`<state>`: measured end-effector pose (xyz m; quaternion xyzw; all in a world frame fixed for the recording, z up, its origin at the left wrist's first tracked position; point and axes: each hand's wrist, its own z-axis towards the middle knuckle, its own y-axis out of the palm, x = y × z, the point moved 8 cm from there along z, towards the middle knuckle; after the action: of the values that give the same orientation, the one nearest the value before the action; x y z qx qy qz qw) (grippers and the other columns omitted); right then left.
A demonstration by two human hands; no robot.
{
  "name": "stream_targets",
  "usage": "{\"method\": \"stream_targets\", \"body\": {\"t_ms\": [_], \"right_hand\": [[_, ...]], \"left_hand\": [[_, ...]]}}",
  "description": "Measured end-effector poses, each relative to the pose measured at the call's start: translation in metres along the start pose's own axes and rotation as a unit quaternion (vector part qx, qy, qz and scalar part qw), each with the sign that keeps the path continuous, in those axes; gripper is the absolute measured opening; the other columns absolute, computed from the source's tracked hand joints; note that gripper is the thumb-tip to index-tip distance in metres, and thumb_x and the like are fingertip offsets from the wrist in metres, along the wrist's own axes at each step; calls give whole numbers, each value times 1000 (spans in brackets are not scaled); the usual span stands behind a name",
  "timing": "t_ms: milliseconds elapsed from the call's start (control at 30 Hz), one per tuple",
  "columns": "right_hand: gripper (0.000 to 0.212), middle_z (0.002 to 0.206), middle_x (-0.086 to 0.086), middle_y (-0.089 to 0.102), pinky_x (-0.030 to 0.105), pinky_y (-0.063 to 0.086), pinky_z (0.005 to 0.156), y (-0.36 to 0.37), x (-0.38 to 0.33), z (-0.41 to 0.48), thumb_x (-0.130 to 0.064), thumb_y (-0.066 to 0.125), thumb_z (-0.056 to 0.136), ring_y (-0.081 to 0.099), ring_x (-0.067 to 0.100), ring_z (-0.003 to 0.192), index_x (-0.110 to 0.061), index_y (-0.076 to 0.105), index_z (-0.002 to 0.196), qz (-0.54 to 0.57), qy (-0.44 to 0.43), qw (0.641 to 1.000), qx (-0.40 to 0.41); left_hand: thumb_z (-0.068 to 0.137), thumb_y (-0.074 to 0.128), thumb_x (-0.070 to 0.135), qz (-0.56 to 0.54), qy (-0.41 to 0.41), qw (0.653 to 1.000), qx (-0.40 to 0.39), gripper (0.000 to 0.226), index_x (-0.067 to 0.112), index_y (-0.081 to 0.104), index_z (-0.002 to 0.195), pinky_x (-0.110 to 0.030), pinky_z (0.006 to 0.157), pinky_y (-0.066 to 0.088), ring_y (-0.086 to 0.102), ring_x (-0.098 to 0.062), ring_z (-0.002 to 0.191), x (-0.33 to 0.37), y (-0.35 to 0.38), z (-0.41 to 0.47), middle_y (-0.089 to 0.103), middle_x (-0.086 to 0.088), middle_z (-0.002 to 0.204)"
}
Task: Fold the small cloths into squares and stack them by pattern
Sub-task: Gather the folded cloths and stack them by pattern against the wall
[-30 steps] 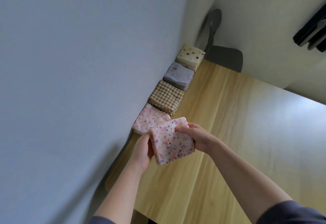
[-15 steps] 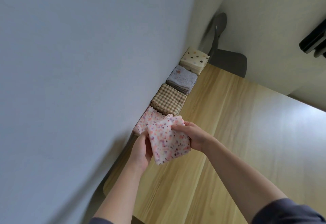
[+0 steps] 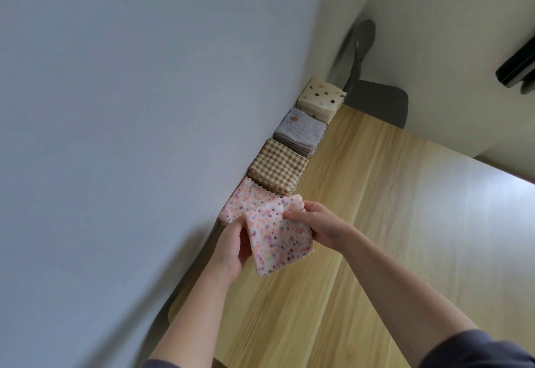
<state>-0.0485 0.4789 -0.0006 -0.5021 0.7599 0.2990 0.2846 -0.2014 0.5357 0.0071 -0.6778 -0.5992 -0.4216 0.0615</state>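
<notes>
Stacks (image 3: 278, 165) along wall (image 3: 144, 107), chair (image 3: 376, 104) beyond table (image 3: 390, 223)

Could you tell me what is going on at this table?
A person grips a folded pink speckled cloth with the left hand and right hand, above the wooden table. Four stacks line the wall: pink speckled stack, brown check stack, lilac stack, cream dotted stack. The held cloth matches the nearest stack but is not yet on it.
</notes>
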Motion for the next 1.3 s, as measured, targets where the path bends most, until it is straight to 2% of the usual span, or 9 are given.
{"method": "stream_targets", "body": {"t_ms": [167,233,400,533,700,800,933,1133,1300], "right_hand": [[40,114,9,70,41,51,96,1,1,0,-22,72,80,66,24,107,-6,64,116,-14,-4,1000,-11],[39,114,9,70,40,52,96,0,2,0,-22,72,81,66,24,107,-6,64,117,-15,-5,1000,-7],[27,110,6,72,37,53,91,0,-1,-1,-19,69,86,68,22,103,-9,66,111,-10,-9,1000,3],[26,109,8,72,41,53,94,1,-1,0,-20,69,88,69,23,102,-9,66,111,-10,-14,1000,17],[31,112,4,69,35,52,92,0,1,3,-28,69,88,66,18,101,-13,61,114,-13,-45,998,39],[53,123,4,65,39,51,94,7,11,1,-40,69,83,63,23,112,-19,51,129,43,-18,998,-36],[62,120,8,67,39,53,92,17,26,0,-36,78,73,63,27,114,-9,56,124,47,38,992,-112],[44,110,8,65,33,57,80,8,42,23,-17,75,82,66,19,96,-5,57,121,-56,75,993,-72],[32,106,5,66,30,57,79,-1,7,52,-19,71,87,66,19,95,-16,61,118,-186,1,982,39]], "left_hand": [[96,49,25,0,7,1000,-25,37,24,80,76,-46,103,45,63,-25,101,1,1,2,74,-5,95],[96,50,26,3,5,999,-33,36,23,80,77,-43,97,48,64,-23,98,0,3,1,75,-4,94],[92,45,53,36,49,995,-82,50,16,60,122,-42,96,47,62,-23,113,2,3,1,67,-7,120],[85,68,38,117,59,990,-57,34,15,67,110,-29,79,52,67,-26,103,3,1,-1,73,-5,103],[89,61,20,54,54,997,-21,15,15,69,100,-34,83,50,68,-20,95,5,-2,-1,74,-3,96],[86,63,20,2,28,1000,-14,17,12,68,100,-39,88,50,67,-23,95,2,-5,-1,74,-6,98],[82,66,27,8,14,1000,11,25,13,68,103,-42,90,50,68,-24,97,-3,-17,4,74,-7,102],[94,59,25,-1,-9,993,114,17,17,64,108,-40,87,51,66,-22,100,-30,-57,19,71,-5,105],[95,57,18,26,-11,991,134,22,6,64,112,-46,89,53,68,-28,95,-36,-69,28,73,-11,99]]}}
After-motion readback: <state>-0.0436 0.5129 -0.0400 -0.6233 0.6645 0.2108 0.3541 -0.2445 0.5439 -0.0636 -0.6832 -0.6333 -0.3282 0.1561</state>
